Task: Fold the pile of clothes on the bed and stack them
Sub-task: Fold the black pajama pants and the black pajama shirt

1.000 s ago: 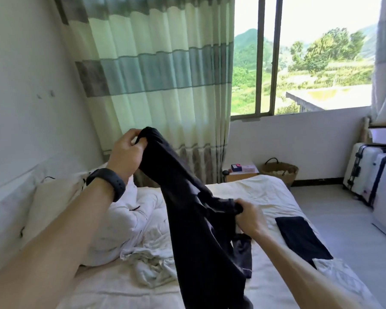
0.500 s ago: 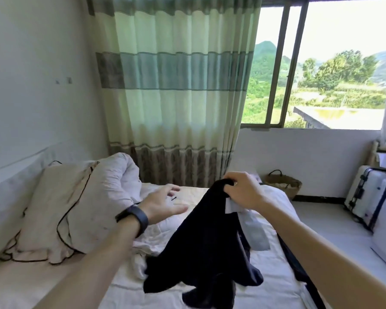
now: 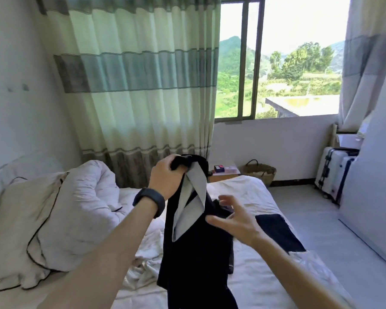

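Note:
A black garment point(image 3: 196, 253) with a grey pocket lining point(image 3: 191, 206) turned out hangs in the air over the bed point(image 3: 250, 284). My left hand point(image 3: 167, 177), with a black band on the wrist, grips the garment's top edge. My right hand point(image 3: 232, 219) is beside the hanging cloth with fingers spread, its thumb touching the fabric. A folded dark garment point(image 3: 276, 233) lies flat on the bed to the right. Crumpled white clothes point(image 3: 143, 275) lie on the sheet below my left arm.
A pillow point(image 3: 16, 230) and a bunched white duvet point(image 3: 85, 197) fill the bed's left side. Past the bed's end stand a small bedside table point(image 3: 225, 172), a woven basket point(image 3: 260, 172) and a white suitcase point(image 3: 334, 172). Tiled floor runs along the right.
The garment passed from my right hand to my left hand, which now holds its top. My right hand let go and dropped lower, open beside the cloth.

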